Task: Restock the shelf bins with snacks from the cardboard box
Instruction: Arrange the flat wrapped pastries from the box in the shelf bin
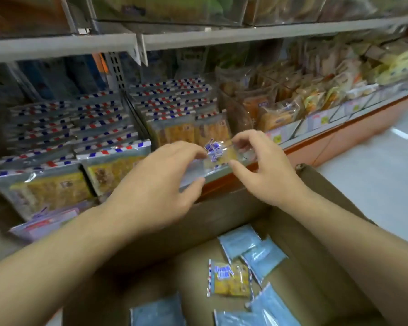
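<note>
I note both hands, left [160, 182] and right [266, 170], grasping one packet [218, 154], long axis crosswise, just before the bin [189, 128].

Clear snack packet [218, 156] held flat above bins [299, 124], open cardboard box [222, 215] below

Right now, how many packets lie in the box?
6: one yellow packet mid-box, two blue behind it, three blue at the bottom edge. More may be hidden.
</note>
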Available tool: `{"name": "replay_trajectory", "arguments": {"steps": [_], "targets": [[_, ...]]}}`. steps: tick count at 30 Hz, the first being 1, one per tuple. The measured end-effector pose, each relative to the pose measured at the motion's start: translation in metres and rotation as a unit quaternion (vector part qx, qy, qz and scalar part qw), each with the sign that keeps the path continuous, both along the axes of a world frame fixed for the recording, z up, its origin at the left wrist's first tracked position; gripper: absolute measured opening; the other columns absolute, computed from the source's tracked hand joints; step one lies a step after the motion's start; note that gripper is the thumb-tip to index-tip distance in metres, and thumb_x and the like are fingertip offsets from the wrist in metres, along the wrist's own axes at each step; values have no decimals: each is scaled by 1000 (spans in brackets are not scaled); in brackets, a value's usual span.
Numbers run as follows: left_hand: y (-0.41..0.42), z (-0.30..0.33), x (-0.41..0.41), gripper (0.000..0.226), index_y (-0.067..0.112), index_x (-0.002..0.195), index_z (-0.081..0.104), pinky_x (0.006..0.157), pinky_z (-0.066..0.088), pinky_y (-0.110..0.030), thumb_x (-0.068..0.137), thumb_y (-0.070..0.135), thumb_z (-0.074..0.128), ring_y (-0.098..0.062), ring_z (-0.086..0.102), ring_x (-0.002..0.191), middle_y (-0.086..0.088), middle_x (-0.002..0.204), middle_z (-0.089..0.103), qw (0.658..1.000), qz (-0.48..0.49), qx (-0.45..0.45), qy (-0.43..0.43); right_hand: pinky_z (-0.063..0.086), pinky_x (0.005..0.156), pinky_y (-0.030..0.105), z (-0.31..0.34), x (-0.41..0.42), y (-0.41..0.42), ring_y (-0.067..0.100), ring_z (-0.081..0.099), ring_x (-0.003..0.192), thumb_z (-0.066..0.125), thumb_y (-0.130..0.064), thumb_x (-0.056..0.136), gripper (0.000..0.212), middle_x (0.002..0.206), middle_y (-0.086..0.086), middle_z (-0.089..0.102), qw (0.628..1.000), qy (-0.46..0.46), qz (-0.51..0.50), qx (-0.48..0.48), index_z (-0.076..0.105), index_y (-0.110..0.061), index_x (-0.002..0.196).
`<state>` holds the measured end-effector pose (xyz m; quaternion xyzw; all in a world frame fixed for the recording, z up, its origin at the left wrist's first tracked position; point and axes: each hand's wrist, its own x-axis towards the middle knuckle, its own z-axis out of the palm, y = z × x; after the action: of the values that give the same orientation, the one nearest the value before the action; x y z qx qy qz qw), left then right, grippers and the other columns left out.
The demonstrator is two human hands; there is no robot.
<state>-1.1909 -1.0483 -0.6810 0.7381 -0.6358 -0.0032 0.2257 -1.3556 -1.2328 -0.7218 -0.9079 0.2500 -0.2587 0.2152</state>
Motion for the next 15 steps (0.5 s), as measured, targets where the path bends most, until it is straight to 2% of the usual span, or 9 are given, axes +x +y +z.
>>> {"name": "replay_trajectory", "arguments": {"steps": [2, 4, 7, 9, 10, 12, 15], "targets": [[3, -31, -25, 43, 34, 138, 53, 108, 45, -27, 98, 46, 63, -5, 53, 125, 16, 136, 56, 996, -56, 73, -3, 42, 83, 12, -31, -39, 6, 1, 56, 102, 72, -32, 95, 31, 113, -13, 56, 997, 72, 0, 29, 58, -28, 123], [1, -77, -43, 46, 34, 142, 49, 110, 44, -30, 100, 48, 60, -9, 51, 132, 14, 142, 52, 982, -89, 165, -26, 43, 81, 16, -77, -72, 3, 4, 58, 102, 71, -34, 95, 30, 111, -10, 56, 980, 185, -8, 73, 58, -27, 121], [-6, -161, -57, 46, 29, 140, 51, 107, 48, -36, 98, 45, 61, -17, 55, 130, 6, 139, 55, 952, -83, 295, 24, 48, 93, 29, -151, -115, -8, 19, 61, 113, 71, -35, 92, 41, 118, -3, 56, 925, 362, -17, 114, 52, -23, 126], [-13, -216, -63, 45, 25, 136, 54, 106, 50, -39, 96, 44, 62, -19, 57, 128, 3, 136, 57, 937, -58, 341, 55, 44, 107, 32, -186, -131, -18, 24, 54, 132, 70, -34, 93, 62, 138, 4, 52, 886, 439, -19, 146, 44, -18, 147], [-16, -241, -66, 46, 24, 134, 54, 106, 49, -39, 95, 45, 63, -20, 58, 128, 2, 136, 58, 932, -50, 350, 75, 41, 113, 31, -200, -133, -23, 25, 48, 140, 70, -33, 93, 74, 148, 6, 48, 874, 458, -18, 160, 36, -17, 157], [-21, -287, -73, 52, 23, 140, 54, 111, 44, -34, 94, 44, 65, -21, 54, 134, 1, 141, 57, 925, -36, 360, 118, 38, 117, 31, -225, -129, -34, 25, 41, 147, 71, -30, 93, 85, 157, 6, 41, 864, 475, -2, 166, 26, -18, 164], [-30, -349, -81, 73, 22, 155, 44, 118, 32, -28, 92, 47, 72, -20, 44, 144, 0, 155, 48, 913, -1, 368, 179, 40, 117, 38, -268, -108, -53, 26, 38, 149, 75, -27, 90, 90, 161, 3, 36, 869, 474, 28, 140, 25, -25, 165]]}}
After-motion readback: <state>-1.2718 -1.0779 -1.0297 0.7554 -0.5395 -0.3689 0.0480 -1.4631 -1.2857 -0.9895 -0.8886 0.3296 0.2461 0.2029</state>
